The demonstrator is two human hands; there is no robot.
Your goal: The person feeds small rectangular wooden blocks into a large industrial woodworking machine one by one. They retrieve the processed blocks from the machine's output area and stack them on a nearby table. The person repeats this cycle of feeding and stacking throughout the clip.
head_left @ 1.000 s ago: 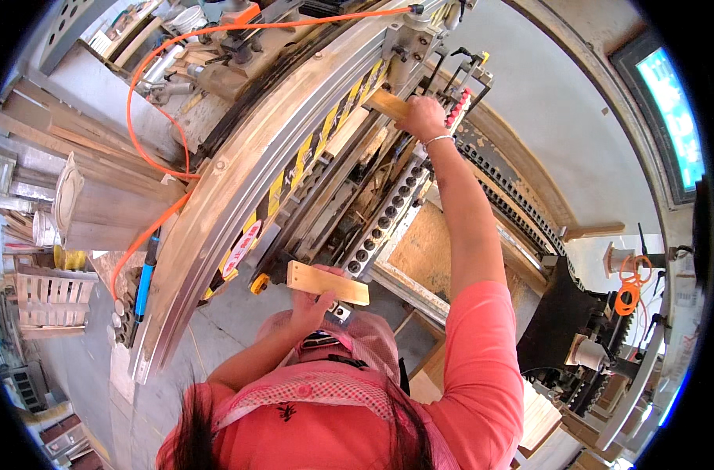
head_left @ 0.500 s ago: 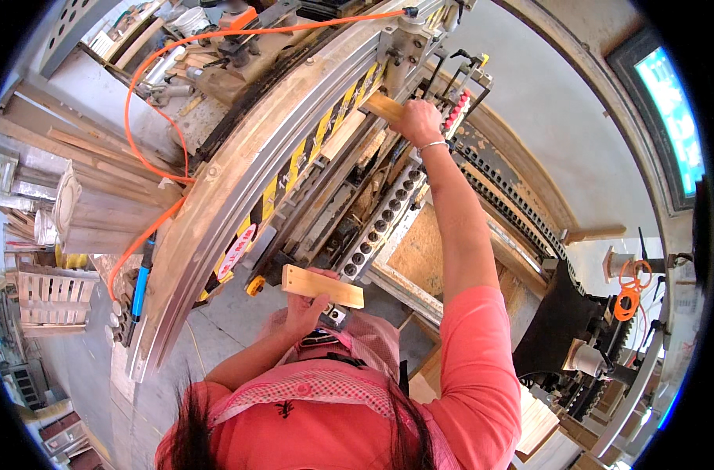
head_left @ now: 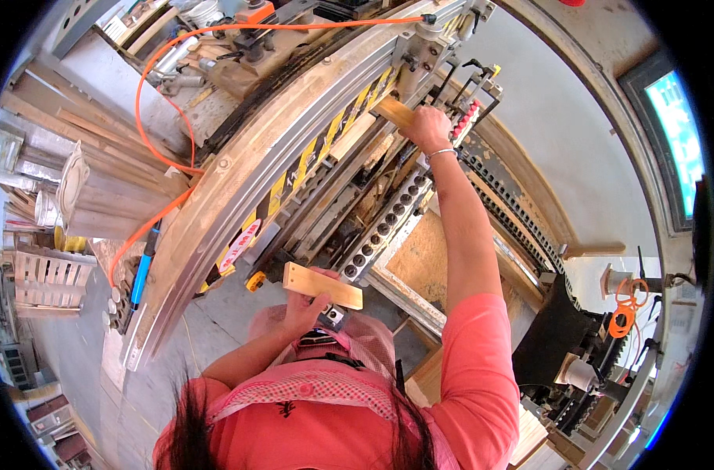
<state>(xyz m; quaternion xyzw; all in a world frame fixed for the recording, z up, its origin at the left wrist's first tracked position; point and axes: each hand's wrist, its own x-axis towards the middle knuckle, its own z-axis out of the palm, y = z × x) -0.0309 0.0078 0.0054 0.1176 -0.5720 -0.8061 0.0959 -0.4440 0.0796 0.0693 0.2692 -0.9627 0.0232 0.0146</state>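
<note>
Close to my body, my left hand (head_left: pixel 308 308) grips a short, pale wooden board (head_left: pixel 322 287), its thumb on the near edge and a small dark hole near the board's left end. My right arm reaches far forward into the machine. There my right hand (head_left: pixel 429 128) is closed on the right end of another wooden board (head_left: pixel 394 112). That board's left end lies by the yellow-and-black striped strip (head_left: pixel 301 167) of the machine's beam. Another pale wooden piece (head_left: pixel 352 139) lies along the strip, just nearer to me. The fingertips of my right hand are hidden.
A long curved-looking machine beam (head_left: pixel 239 157) crosses from lower left to upper right. A row of round black knobs (head_left: pixel 382 229) runs beside my right forearm. An orange hose (head_left: pixel 140 117) loops over the left side. A lit screen (head_left: pixel 674 133) stands at far right.
The view has shifted slightly, so the machine sits a little further right and lower. Both hands keep hold of their boards, with little other visible movement.
</note>
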